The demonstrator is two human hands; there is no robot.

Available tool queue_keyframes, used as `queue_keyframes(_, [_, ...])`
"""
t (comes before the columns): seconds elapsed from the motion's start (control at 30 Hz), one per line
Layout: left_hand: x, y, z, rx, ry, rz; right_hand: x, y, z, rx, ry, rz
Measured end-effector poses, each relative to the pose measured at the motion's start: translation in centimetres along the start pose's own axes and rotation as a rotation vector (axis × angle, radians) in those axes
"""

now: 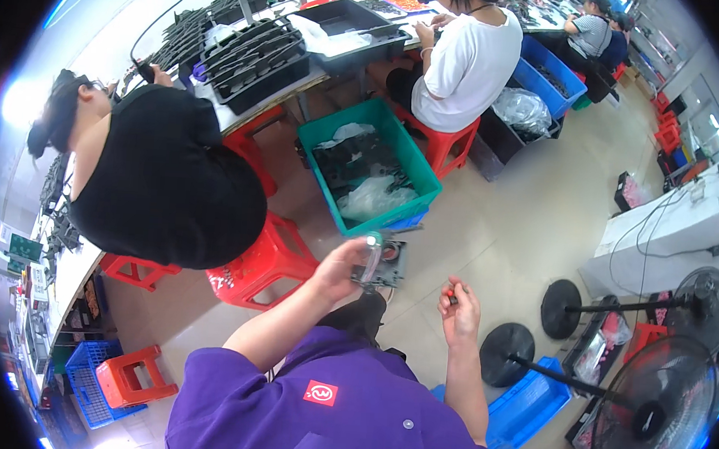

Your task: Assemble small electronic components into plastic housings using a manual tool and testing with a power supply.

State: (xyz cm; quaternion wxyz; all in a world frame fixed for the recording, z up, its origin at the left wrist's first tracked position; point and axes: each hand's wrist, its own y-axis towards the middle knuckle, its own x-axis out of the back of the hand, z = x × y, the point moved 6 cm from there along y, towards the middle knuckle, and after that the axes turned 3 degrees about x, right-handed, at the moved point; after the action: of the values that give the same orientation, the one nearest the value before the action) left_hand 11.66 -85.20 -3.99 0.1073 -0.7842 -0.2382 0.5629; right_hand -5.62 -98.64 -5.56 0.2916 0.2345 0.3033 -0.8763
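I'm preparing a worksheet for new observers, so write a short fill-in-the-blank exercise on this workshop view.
1. The larger held part is in the wearer's ____ hand.
2. The co-worker in plain white sits on a ____ stool.
3. The large open bin just left of that stool is ____.
4. The number of standing fans at right is ____.

Missing words: left; red; green; two.
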Motion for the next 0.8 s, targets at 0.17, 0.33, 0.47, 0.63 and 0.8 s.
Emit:
queue_keyframes(0.17, [1.0,7.9,-7.4,-0.162,-0.133,-0.070,-7.6,13.3,7.7,-0.010,-0.057,0.192])
queue_keyframes(0.33, [-1.2,12.7,-16.0,-0.369,-0.200,-0.121,-17.6,26.7,12.1,-0.115,-0.154,0.467])
queue_keyframes(0.47, [-1.6,14.6,-20.1,-0.502,-0.243,-0.137,-27.1,36.9,15.2,-0.149,-0.334,0.540])
queue_keyframes(0.63, [-1.4,15.6,-20.6,-0.691,-0.336,-0.325,-40.9,51.6,17.9,0.039,-0.585,0.652])
queue_keyframes(0.8, [0.1,16.6,-17.6,-0.896,-0.464,-0.555,-51.2,71.3,17.7,0.422,-0.971,0.449])
